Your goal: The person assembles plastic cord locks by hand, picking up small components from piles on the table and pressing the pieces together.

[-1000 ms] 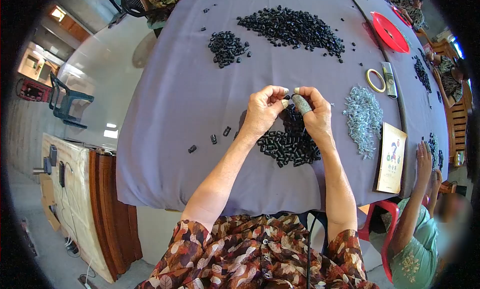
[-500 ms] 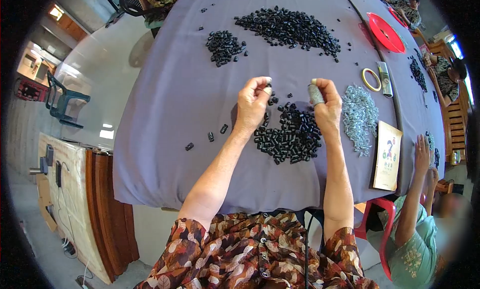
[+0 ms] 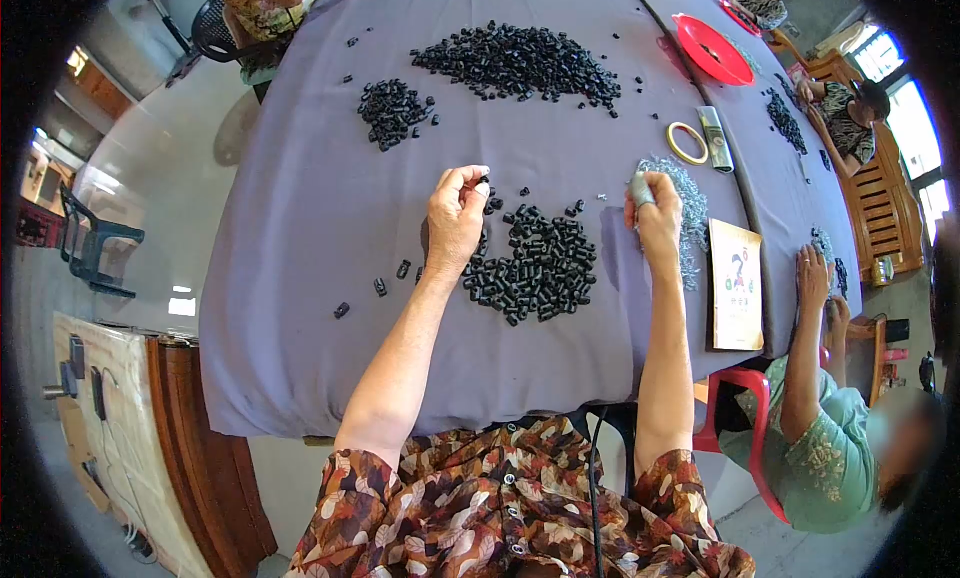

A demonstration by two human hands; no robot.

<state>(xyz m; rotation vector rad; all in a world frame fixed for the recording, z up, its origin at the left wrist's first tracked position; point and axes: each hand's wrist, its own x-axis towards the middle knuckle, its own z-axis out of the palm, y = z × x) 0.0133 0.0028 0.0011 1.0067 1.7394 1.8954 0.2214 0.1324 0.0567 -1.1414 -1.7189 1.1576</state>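
My left hand [image 3: 455, 223] is closed in a pinch at the left of a pile of black cylindrical plastic pieces [image 3: 535, 268]. A small black plastic piece shows at its fingertips. Farther right, my right hand [image 3: 657, 223] reaches the left edge of a heap of small silvery, translucent pieces [image 3: 692, 193]. A grey wrap [image 3: 641, 188] covers one of its digits. The fingers there are curled together, and whatever they pinch is hidden. A few loose black pieces [image 3: 380, 287] lie left of my left forearm.
Two more black heaps [image 3: 520, 63] [image 3: 390, 113] lie farther back on the grey cloth [image 3: 300, 278]. Right of my right hand are a tape roll [image 3: 687, 144], a clear packet [image 3: 715, 138] and a booklet [image 3: 736, 286]. A red plate [image 3: 712, 50] stands behind. Other people sit around the table.
My right hand has moved right, away from the black pile and onto the silvery heap. My left hand keeps its pinch near the black pile. The whole view has shifted slightly.
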